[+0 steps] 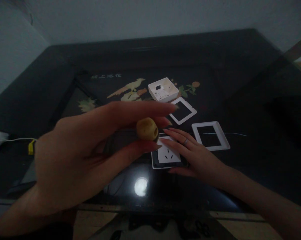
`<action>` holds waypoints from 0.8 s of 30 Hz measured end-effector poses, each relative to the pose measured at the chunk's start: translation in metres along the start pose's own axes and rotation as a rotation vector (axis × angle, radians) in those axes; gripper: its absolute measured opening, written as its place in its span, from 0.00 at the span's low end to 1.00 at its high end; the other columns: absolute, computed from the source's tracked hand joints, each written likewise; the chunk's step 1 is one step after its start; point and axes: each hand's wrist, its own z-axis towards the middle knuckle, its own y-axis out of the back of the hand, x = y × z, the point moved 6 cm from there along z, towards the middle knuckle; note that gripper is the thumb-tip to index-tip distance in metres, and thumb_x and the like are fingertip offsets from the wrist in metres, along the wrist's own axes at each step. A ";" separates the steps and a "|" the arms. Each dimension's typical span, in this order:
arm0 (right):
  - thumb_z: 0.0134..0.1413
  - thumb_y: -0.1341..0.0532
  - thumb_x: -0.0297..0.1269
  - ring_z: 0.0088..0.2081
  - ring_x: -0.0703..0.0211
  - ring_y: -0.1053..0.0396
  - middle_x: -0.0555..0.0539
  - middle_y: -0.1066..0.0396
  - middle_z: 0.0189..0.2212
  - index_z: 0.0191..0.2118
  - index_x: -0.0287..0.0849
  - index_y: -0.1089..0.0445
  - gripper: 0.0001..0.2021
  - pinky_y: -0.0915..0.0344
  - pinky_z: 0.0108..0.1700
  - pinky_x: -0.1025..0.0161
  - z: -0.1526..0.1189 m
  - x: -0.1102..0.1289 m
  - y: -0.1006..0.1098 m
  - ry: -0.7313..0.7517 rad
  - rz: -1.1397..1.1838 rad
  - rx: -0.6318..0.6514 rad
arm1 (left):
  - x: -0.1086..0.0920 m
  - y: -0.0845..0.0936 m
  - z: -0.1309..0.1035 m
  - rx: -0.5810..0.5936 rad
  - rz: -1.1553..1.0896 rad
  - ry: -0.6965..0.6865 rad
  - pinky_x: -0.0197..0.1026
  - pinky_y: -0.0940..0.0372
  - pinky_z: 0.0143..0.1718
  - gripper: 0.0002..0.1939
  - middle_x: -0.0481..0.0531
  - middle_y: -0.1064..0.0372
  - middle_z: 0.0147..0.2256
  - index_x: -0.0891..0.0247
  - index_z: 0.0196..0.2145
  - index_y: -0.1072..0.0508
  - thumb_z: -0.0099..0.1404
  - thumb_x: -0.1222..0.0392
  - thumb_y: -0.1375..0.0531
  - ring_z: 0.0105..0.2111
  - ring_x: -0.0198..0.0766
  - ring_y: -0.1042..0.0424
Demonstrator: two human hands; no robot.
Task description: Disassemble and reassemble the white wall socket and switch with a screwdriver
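In the head view, the yellow handle (144,129) is held up above the dark bench (242,90), on the near left side of the socket panel (171,155). Its rounded end faces up toward the camera, with a small hole in the side turned to the right; its long axis is strongly foreshortened, apparently running downward away from the camera, and the lower end is hidden, so whether it meets the panel cannot be told. The left hand (75,146) has its grip closed on this handle, pinching it between the thumb below and the fingers above, the fingertips reaching past it to the right. The socket panel lies flat with its slots upward, the single straight slot on the far side and the slanted pair nearer the person. The right hand (191,151) clasps the panel's right part, fingers over the far side and thumb at the near edge. Beyond lie an open white box (165,99) and a white frame (188,117) touching or just beside it; a second frame (223,138) lies right of the panel.
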 end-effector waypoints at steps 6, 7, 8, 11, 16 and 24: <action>0.53 0.33 0.44 0.68 0.40 0.51 0.32 0.45 0.66 0.65 0.37 0.44 0.37 0.41 0.64 0.40 0.000 -0.001 -0.001 -0.006 0.009 -0.002 | -0.005 -0.004 0.006 0.232 -0.019 -0.220 0.43 0.25 0.47 0.17 0.41 0.23 0.45 0.47 0.55 0.28 0.69 0.56 0.41 0.44 0.40 0.21; 0.53 0.33 0.44 0.68 0.40 0.51 0.32 0.45 0.67 0.65 0.37 0.44 0.37 0.40 0.63 0.39 0.000 -0.001 -0.001 -0.008 0.011 -0.004 | -0.005 -0.003 0.007 0.225 -0.013 -0.214 0.43 0.25 0.47 0.16 0.42 0.24 0.46 0.48 0.54 0.28 0.69 0.56 0.41 0.45 0.39 0.22; 0.53 0.33 0.45 0.69 0.40 0.51 0.33 0.45 0.67 0.65 0.37 0.44 0.37 0.41 0.63 0.39 -0.001 -0.002 -0.001 -0.009 0.014 -0.004 | -0.005 -0.003 0.007 0.216 0.003 -0.214 0.42 0.26 0.47 0.15 0.42 0.24 0.45 0.49 0.53 0.27 0.70 0.56 0.42 0.44 0.38 0.22; 0.53 0.33 0.45 0.69 0.41 0.52 0.33 0.47 0.67 0.66 0.37 0.44 0.38 0.41 0.64 0.40 0.000 -0.002 -0.002 -0.016 0.030 0.009 | -0.010 -0.003 0.007 0.169 0.072 -0.240 0.43 0.25 0.46 0.13 0.44 0.25 0.43 0.51 0.49 0.26 0.69 0.50 0.41 0.43 0.38 0.23; 0.54 0.33 0.45 0.70 0.41 0.53 0.33 0.47 0.68 0.66 0.38 0.45 0.38 0.41 0.64 0.40 0.001 -0.001 0.000 -0.036 0.041 0.046 | -0.011 -0.001 0.003 0.081 0.148 -0.229 0.40 0.25 0.43 0.11 0.44 0.22 0.41 0.51 0.47 0.25 0.69 0.49 0.40 0.37 0.38 0.22; 0.51 0.31 0.43 0.70 0.42 0.53 0.34 0.47 0.68 0.66 0.38 0.44 0.39 0.40 0.64 0.41 0.002 -0.001 -0.001 -0.065 0.037 0.060 | -0.007 0.002 0.005 0.203 0.200 -0.297 0.37 0.24 0.42 0.16 0.45 0.21 0.43 0.50 0.53 0.28 0.72 0.47 0.46 0.38 0.39 0.19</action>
